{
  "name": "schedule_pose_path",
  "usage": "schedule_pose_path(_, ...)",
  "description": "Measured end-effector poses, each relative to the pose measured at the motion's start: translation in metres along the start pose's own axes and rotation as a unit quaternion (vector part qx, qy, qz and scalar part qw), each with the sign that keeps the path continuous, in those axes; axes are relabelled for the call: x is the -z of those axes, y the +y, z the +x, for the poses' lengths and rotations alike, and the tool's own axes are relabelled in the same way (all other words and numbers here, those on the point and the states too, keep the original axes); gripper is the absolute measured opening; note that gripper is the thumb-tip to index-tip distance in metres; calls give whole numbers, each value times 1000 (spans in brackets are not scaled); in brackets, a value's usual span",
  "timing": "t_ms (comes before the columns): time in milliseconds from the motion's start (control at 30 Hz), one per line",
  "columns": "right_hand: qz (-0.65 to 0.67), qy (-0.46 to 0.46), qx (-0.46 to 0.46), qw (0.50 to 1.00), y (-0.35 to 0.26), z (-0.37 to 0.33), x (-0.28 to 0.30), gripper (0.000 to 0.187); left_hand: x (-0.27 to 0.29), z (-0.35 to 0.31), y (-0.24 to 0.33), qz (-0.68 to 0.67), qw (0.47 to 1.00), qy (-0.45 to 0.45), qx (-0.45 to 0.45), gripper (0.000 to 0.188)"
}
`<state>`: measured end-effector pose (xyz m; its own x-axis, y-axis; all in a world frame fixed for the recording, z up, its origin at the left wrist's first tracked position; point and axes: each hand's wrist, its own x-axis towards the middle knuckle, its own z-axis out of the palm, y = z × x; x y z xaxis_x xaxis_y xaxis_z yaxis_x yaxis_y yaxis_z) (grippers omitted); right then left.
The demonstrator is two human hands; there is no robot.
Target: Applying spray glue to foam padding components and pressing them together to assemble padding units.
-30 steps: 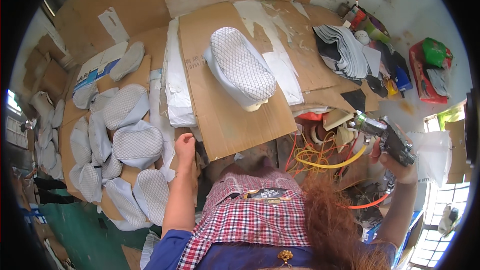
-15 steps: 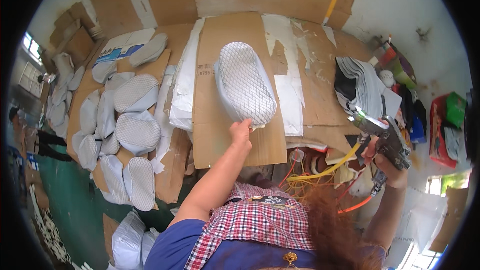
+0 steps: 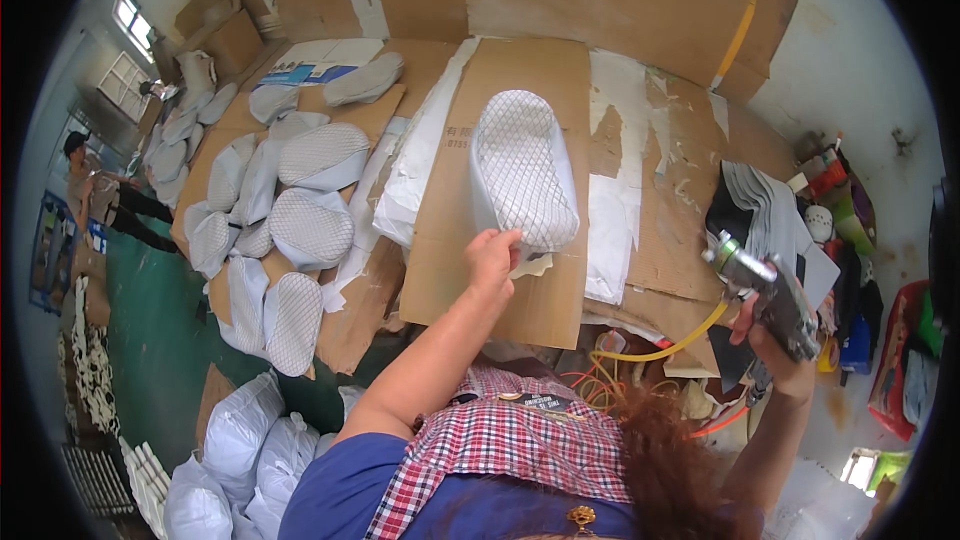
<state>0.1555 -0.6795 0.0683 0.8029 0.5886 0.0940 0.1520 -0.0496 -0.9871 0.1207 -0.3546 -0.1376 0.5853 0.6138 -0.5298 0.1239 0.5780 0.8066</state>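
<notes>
A long, rounded pad [image 3: 525,165] with a white diamond-quilted top and pale bluish sides lies on a sheet of brown cardboard [image 3: 440,270] in front of me. My left hand [image 3: 493,258] is closed on the pad's near edge, fingers pinched at its left corner. A small yellowish scrap shows under that end. Off to the right, raised and apart from the pad, my right hand [image 3: 765,330] is wrapped round a metal spray gun [image 3: 770,300]. A yellow hose [image 3: 690,335] and an orange hose run near the gun.
Several similar quilted pads [image 3: 312,230] lie on cardboard to the left. Stacked grey sheets [image 3: 765,205] stand at the right, beside assorted items. White bags [image 3: 245,430] sit low at the left. A person [image 3: 95,190] stands far left. Tangled hoses [image 3: 600,370] hang below the table edge.
The view has swung left, so the scene sits farther right and more bags and the standing person show. My left hand still grips the pad's near end; my right still holds the spray gun.
</notes>
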Motion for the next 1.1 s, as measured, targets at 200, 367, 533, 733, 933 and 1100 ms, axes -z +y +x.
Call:
schedule_pose_path(200, -120, 30, 53, 991, 94, 66, 5, 52, -10, 11, 44, -105, 992, -39, 52, 15)
schedule_pose_path(367, -379, 82, 139, 911, 237, 120, -25, 62, -24, 22, 56, -167, 979, -74, 89, 29)
schedule_pose_path(533, -3, -161, -189, 969, 231, 144, -133, 49, -64, 18, 69, -192, 980, -37, 31, 14)
schedule_pose_path(733, 521, -204, -8, 829, 204, 193, -195, 40, -50, 28, 97, -205, 978, -31, 4, 13)
schedule_pose_path(933, 477, -95, 53, 872, 199, 273, -195, 37, -38, 69, 148, -212, 972, -97, 15, 12)
schedule_pose_path(1100, 507, -164, 94, 841, 119, 323, -240, 36, -35, 107, 222, -255, 956, -145, 10, 12)
